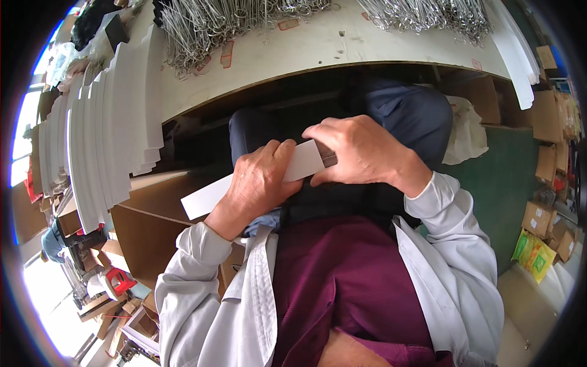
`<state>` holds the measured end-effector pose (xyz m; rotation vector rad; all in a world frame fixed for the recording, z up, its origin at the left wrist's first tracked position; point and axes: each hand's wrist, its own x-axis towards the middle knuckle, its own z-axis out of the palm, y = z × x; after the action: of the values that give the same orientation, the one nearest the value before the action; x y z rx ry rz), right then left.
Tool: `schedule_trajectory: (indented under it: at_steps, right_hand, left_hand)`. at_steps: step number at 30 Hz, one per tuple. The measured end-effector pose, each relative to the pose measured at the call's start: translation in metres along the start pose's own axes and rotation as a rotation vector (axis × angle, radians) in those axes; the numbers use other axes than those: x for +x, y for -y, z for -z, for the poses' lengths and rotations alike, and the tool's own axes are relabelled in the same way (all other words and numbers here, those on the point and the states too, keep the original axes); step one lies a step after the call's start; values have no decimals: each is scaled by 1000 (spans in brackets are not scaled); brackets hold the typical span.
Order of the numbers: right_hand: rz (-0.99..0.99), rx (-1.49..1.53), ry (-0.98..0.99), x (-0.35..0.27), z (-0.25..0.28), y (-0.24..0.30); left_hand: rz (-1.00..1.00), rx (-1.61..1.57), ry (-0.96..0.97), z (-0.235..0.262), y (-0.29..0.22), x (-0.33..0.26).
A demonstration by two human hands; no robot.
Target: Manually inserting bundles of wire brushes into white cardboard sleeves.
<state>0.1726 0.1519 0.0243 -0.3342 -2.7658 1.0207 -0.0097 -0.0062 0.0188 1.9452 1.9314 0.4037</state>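
Above my lap I hold a long, narrow white box (210, 197), tilted with its right end higher. My left hand (260, 174) is wrapped round its middle. At the right end a short dark brown, ridged piece (328, 157) shows against the white; its kind is unclear. My right hand (361, 150) closes on that brown piece, thumb below and fingers above. The right palm hides how far the piece extends.
Bundles of thin metal rods with looped ends (205, 30) lie on the pale table (269, 64) ahead. Stacked long white boxes (113, 134) stand left; more white strips (513, 55) hang over the right corner. An open cardboard box (153, 226) is beside my left leg.
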Motion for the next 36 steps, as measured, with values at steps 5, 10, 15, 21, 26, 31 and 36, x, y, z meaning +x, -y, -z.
schedule_trajectory:
  at_steps: [5, 10, 15, 21, 26, 31, 36]
  right_hand:
    - [-277, 267, -257, -19, 9, -18]
    - [-151, 196, -422, -11, -40, 3]
    - [-193, 355, -527, -21, -45, -6]
    - [-55, 160, -476, -25, -48, 5]
    - [-47, 110, -386, -28, -52, 15]
    - [-54, 207, -411, -28, -46, 8]
    - [-135, 513, -318, -29, -36, 5]
  left_hand:
    - [56, -102, -188, -10, -2, -3]
    - [124, -208, -190, -25, -24, 4]
    - [193, -174, -209, -24, -19, 0]
    - [240, -173, -263, -29, -15, -1]
    - [225, -216, -251, -34, -12, -5]
    - [234, -262, -297, -37, -17, -3]
    - [156, -244, -307, -42, -9, -9]
